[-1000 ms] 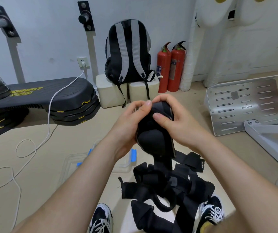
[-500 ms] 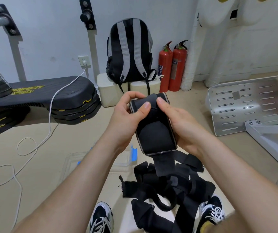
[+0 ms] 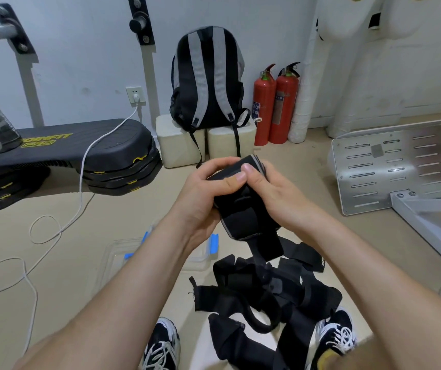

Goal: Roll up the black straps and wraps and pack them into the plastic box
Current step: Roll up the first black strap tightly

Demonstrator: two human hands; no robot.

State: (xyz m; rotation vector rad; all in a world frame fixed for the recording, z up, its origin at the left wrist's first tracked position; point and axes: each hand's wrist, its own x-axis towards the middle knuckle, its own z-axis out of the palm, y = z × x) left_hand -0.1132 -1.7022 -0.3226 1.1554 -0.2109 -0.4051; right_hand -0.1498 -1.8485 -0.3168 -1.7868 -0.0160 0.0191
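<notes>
A black and grey fabric backpack (image 3: 207,78) stands on two cream blocks (image 3: 206,145); beside it, two red fire extinguishers (image 3: 275,105); a white cable (image 3: 86,166) crosses stacked black step platforms (image 3: 80,150).

My left forearm (image 3: 139,273) crosses over the plastic box (image 3: 112,252), barring it; floor (image 3: 75,303) beside it (toward the white cable (image 3: 80,180)) lies open.

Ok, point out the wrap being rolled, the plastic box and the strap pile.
wrap being rolled (image 3: 246,217): head view, its padded black face.
plastic box (image 3: 112,260): head view, clear left wall.
strap pile (image 3: 267,292): head view, middle of the tangle.
</notes>
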